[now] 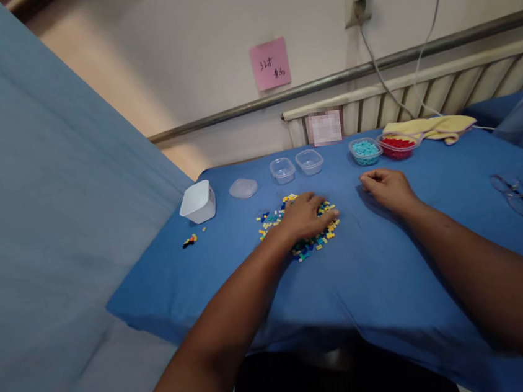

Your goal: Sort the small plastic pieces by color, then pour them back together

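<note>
My left hand (308, 216) lies palm down with its fingers spread over a pile of small toy building bricks (320, 240). The bricks are mostly yellow and blue, with some white and teal ones, and the hand covers the middle of the pile. To the right, my right hand (389, 190) is closed just above the blue cloth, thumb and fingers drawn together. What it holds, if anything, is hidden. Beyond that hand stand a clear tub of light-blue bricks (365, 149) and a clear tub of red bricks (397, 145).
Two clear tubs (309, 161) stand behind the pile, beside clear lids (243, 188). At the left are a white container (198, 202) and a few loose bricks (190, 240). Glasses (521, 197) and a yellow cloth (429, 128) lie at the right. A curtain (54, 180) hangs at left.
</note>
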Action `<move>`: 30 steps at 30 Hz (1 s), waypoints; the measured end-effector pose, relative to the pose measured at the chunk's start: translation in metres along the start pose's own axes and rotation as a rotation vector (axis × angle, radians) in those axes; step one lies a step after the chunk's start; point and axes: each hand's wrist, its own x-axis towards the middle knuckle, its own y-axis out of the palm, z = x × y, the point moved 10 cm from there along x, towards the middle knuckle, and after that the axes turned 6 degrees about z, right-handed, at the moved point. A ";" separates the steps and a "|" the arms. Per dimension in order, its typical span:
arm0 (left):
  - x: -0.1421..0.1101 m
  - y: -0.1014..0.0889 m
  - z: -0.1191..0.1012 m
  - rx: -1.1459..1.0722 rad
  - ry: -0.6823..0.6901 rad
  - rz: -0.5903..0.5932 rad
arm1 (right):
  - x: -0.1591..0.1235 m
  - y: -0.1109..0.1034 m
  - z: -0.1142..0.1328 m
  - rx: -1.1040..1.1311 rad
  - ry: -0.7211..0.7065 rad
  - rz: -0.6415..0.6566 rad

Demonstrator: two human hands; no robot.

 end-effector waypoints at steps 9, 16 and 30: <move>-0.036 -0.013 -0.002 0.172 0.127 -0.142 | -0.005 0.003 0.003 -0.016 0.026 0.024; -0.077 -0.023 0.083 -0.062 0.026 -0.284 | 0.000 0.007 0.000 -0.027 -0.014 0.025; 0.001 0.005 0.078 -0.124 -0.194 0.041 | 0.001 0.006 -0.004 -0.034 0.011 0.032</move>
